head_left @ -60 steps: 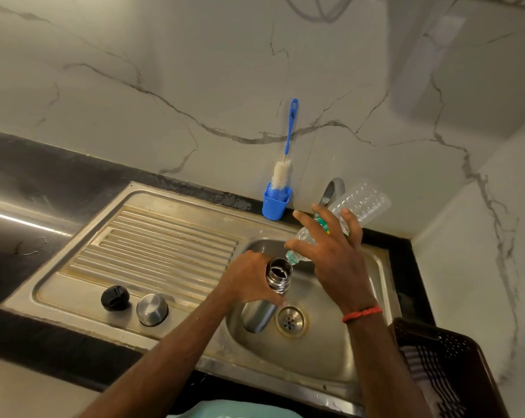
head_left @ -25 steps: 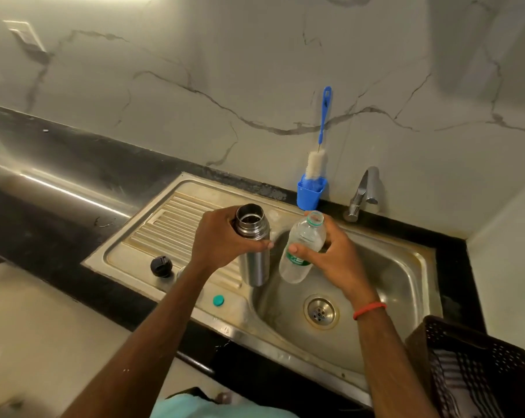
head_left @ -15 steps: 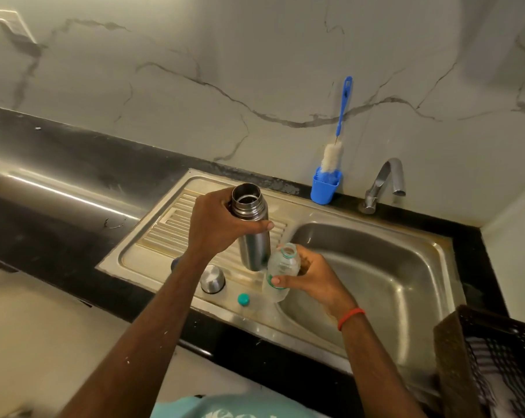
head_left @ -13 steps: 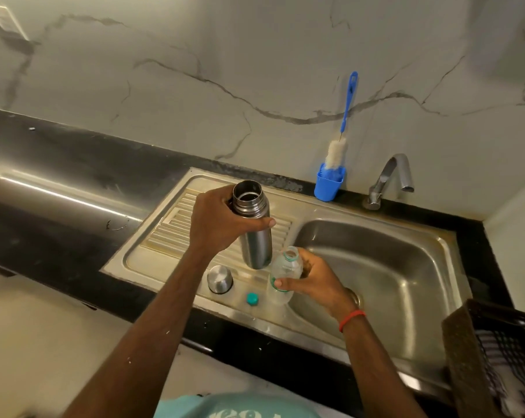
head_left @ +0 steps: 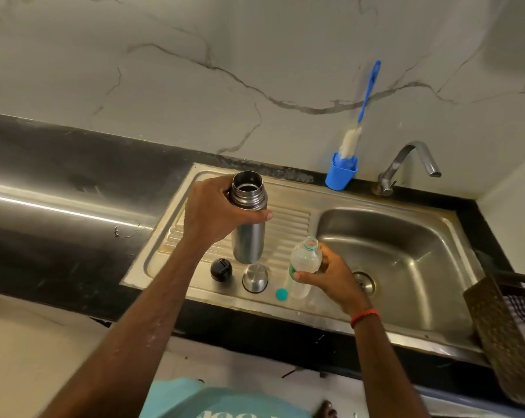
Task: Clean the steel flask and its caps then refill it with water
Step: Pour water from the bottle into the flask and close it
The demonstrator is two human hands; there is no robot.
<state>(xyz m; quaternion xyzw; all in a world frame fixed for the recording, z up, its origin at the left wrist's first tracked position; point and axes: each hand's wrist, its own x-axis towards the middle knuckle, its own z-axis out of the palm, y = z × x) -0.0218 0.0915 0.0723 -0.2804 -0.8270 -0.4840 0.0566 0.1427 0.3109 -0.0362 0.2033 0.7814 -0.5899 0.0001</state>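
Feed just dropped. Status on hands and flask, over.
Left hand grips steel flask, upright, uncapped. Right hand holds open plastic bottle beside it. Black cap, steel cap on drainboard; nothing blocking.

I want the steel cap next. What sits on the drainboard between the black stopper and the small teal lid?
The steel cap stands there, between the black stopper and the teal lid, seen in the head view.

Left hand point(head_left: 216, 212) grips the flask point(head_left: 249, 236); right hand point(head_left: 333, 279), lower, holds the bottle point(head_left: 303, 263).

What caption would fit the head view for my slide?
Left hand holds the open steel flask over the drainboard; right hand grips an uncapped plastic bottle beside the sink basin.
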